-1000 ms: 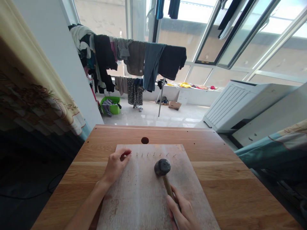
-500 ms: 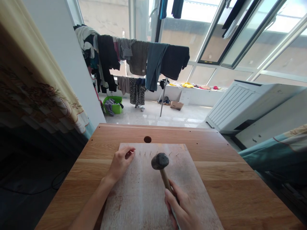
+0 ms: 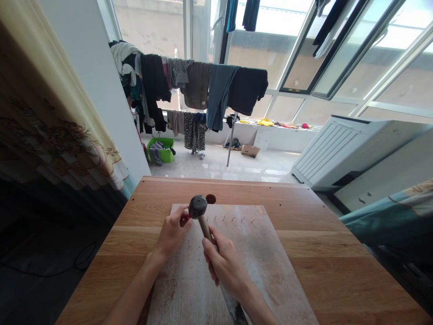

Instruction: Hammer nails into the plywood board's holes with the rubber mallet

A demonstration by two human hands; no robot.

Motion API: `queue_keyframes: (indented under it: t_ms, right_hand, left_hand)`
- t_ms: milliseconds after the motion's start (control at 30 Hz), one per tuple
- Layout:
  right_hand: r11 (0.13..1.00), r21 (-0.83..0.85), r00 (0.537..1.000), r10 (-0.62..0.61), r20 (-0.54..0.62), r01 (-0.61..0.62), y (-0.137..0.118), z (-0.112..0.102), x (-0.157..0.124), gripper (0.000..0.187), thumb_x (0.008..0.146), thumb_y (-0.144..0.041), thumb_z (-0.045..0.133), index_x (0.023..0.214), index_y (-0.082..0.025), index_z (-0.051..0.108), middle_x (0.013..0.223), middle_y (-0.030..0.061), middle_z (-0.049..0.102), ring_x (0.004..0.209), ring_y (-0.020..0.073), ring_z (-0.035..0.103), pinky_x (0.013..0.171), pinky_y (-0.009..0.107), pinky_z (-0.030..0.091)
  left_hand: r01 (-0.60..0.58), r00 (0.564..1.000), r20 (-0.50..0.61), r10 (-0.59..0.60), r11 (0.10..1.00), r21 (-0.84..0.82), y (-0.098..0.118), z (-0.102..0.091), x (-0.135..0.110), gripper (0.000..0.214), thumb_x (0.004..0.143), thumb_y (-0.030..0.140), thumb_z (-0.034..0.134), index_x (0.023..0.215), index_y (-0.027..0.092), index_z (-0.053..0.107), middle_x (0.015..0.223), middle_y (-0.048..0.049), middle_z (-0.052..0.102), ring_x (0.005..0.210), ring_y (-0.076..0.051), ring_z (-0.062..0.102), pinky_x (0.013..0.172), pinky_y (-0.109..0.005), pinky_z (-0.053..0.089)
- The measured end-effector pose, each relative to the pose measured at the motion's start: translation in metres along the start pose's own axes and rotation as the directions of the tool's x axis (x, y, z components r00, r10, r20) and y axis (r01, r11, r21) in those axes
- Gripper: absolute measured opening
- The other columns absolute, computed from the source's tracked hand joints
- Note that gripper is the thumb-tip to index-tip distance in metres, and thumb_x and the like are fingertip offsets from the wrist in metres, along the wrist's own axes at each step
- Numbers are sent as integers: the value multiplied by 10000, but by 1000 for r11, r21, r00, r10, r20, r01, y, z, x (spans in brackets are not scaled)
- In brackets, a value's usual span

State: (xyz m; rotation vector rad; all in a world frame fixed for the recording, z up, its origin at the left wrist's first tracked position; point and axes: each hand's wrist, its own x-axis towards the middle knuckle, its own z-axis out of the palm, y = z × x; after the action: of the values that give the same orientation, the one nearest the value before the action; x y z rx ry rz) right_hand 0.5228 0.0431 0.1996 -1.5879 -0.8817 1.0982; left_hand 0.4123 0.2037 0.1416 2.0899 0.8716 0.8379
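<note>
My right hand (image 3: 225,259) is wrapped around the wooden handle of a black-headed mallet (image 3: 198,206). The mallet head is raised beside the fingertips of my left hand (image 3: 174,230), partly covering the view there. Thumb and forefinger of that left hand are pinched together at the far left of the board; what lies between them is hidden. Both hands are over a worn, whitish wooden board (image 3: 189,280). Several thin nails (image 3: 232,220) stand in a row across its far part, those at the right leaning.
The board rests on a brown wooden table (image 3: 324,271) with a round hole (image 3: 211,199) near its far edge. Beyond are a laundry rack with clothes (image 3: 221,97), a green basket (image 3: 167,155) and a white appliance (image 3: 331,149). Curtains (image 3: 84,131) hang at the left.
My right hand has carried the mallet left and away from me, bringing its head from over the nails to beside my left fingertips. My left hand keeps its pinch at the same place.
</note>
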Motion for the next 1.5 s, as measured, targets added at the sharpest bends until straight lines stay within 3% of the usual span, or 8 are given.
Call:
queue_keyframes:
  t_ms: [133, 500, 733, 833, 933, 1100, 1267, 1500]
  right_hand:
    - [1000, -26, 1000, 13, 22, -12, 5, 3, 7, 392, 953, -491, 513, 1194, -192, 592, 634, -95, 489, 337, 65, 452, 265, 164, 361]
    - [1000, -19, 1000, -16, 12, 17, 10, 4, 5, 389, 988, -410, 469, 1290, -189, 575, 618, -108, 474, 342, 56, 438, 278, 151, 382]
    - [997, 78, 999, -30, 11, 29, 9, -2, 3, 296, 956, -422, 539, 1106, -178, 614, 625, -103, 492, 335, 50, 447, 264, 138, 339]
    - [980, 192, 998, -31, -55, 41, 11, -4, -10, 425, 972, -518, 480, 1223, -179, 533, 651, -112, 486, 338, 41, 402, 288, 149, 337]
    - [920, 385, 975, 12, -223, 77, 20, -10, -32, 598, 941, -609, 554, 1344, -184, 433, 642, -111, 521, 390, 71, 456, 338, 169, 379]
    - [874, 473, 912, 98, -397, 113, 40, -24, -66, 614, 900, -631, 689, 1253, -183, 462, 671, -53, 665, 491, 112, 610, 464, 195, 455]
    - [840, 537, 890, 185, -417, 77, 50, -22, -73, 675, 837, -730, 701, 1183, -205, 456, 853, 32, 763, 406, 92, 593, 346, 169, 379]
    - [747, 665, 895, 305, -327, -12, 61, -11, -73, 929, 697, -698, 849, 1330, -190, 396, 840, 47, 785, 542, 198, 724, 407, 263, 561]
  left_hand:
    - [59, 998, -12, -59, 997, 44, 2, 1, 1, 273, 793, 167, 568, 1043, 244, 645, 798, 13, 753, 710, -183, 729, 725, -254, 554]
    - [34, 999, -8, -34, 999, 16, 2, 0, 2, 235, 789, 211, 560, 1007, 255, 636, 797, 14, 744, 715, -187, 722, 731, -256, 552]
    - [11, 1000, 10, -11, 1000, 6, 0, 0, 1, 288, 815, 218, 573, 1089, 261, 649, 848, 14, 748, 756, -181, 712, 762, -276, 557]
    - [-30, 1000, -3, 30, 1000, 5, -2, 1, 1, 308, 848, 285, 613, 1154, 251, 637, 989, -12, 751, 799, -175, 701, 798, -302, 574]
    - [-56, 998, -27, 58, 998, 40, -5, 2, 1, 310, 843, 299, 650, 1146, 235, 632, 1059, -30, 729, 795, -171, 684, 799, -324, 588]
    - [-98, 993, -50, 103, 992, 83, -9, 3, 1, 308, 860, 294, 665, 1158, 232, 618, 1050, -30, 697, 813, -176, 681, 803, -344, 596]
    - [-113, 992, -47, 118, 989, 91, -9, 3, 1, 310, 860, 297, 662, 1158, 232, 609, 1019, -20, 673, 807, -178, 678, 806, -346, 598]
    - [-97, 994, -48, 101, 992, 84, -8, 2, 1, 343, 859, 344, 661, 1177, 230, 600, 1072, -33, 662, 832, -182, 681, 826, -356, 600]
